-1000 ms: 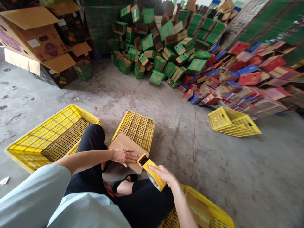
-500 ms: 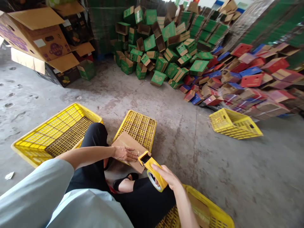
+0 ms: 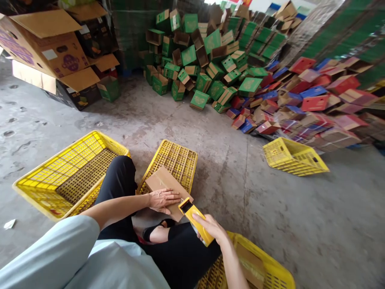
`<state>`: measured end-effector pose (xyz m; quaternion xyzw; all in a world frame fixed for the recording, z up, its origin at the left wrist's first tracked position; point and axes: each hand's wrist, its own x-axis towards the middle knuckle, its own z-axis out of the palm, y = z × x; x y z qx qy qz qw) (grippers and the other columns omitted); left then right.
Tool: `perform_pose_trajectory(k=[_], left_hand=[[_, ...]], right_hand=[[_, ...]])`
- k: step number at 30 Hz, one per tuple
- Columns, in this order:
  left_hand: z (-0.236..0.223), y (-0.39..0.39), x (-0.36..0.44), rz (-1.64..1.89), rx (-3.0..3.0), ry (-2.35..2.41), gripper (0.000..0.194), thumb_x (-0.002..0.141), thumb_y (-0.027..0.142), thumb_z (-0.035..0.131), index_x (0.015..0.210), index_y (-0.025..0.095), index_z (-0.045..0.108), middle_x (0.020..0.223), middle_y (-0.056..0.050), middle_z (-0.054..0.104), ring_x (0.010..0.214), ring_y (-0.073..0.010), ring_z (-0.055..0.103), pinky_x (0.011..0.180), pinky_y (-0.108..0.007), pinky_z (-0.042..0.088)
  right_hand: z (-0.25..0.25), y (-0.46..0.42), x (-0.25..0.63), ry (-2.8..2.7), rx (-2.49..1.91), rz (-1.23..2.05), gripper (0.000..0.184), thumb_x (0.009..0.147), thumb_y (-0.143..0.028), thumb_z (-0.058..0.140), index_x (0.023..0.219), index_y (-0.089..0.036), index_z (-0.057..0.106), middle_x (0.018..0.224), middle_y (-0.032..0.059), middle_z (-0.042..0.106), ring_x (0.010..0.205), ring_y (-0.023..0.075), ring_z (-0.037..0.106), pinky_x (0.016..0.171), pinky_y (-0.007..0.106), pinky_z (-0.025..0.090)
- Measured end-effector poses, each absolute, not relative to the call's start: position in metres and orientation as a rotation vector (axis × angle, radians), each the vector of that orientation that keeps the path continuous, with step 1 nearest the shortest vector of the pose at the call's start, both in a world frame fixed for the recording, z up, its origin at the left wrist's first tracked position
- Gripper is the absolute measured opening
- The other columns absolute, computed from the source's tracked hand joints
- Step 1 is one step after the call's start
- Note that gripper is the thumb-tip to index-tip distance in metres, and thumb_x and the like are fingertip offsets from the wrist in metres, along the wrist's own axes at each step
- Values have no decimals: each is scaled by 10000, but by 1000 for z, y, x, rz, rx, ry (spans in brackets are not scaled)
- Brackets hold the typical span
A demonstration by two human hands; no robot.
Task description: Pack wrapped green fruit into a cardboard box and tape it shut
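A flat brown cardboard box lies over the near end of an upturned yellow crate. My left hand rests on top of the cardboard with its fingers stretched out flat. My right hand grips a yellow tape dispenser. The dispenser's front end is at the right edge of the cardboard, close to my left fingertips. My right palm and leg partly hide the tape roll.
An open yellow crate stands at my left. Another yellow crate with cardboard inside is by my right leg, and a third lies farther right. Green boxes, red and blue boxes and large cartons are piled behind.
My left hand has slid slightly right along the cardboard. The tape dispenser has tilted and moved a little right and down, so its roll shows less.
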<state>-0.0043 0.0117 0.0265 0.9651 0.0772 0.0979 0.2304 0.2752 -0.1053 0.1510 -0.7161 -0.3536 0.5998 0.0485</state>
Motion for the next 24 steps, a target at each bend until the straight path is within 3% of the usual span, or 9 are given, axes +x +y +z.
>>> perform_pose_trajectory(k=[5,15,20,24], left_hand=[[13,19,-11,217,2640,140,717,1057,565,349,1662,202,224,1695,-85,291,1581,-244,240,1306,-416,61],[-2,22,-7,244,2648,117,712,1053,560,392,1660,224,232,1682,-80,321,1577,-225,256,1307,-414,93],[7,20,-7,228,2671,129,753,1027,598,430,1658,236,235,1689,-85,308,1575,-255,259,1300,-441,107],[18,10,2,185,2703,171,843,950,690,517,1638,251,302,1700,-128,268,1563,-343,266,1277,-534,133]], right_hand=[[156,-106,281,-1129,-2111,1873,506,909,-658,595,882,-154,629,588,67,711,495,177,671,494,246,532],[169,-126,294,-1128,-2166,1862,448,943,-615,562,906,-172,614,562,41,697,504,188,681,496,247,543],[165,-129,297,-1101,-2238,1857,451,979,-591,525,850,-170,625,551,46,695,481,176,657,462,230,509],[163,-121,291,-1085,-2323,1807,453,1010,-531,503,781,-161,629,552,85,691,464,190,653,476,252,525]])
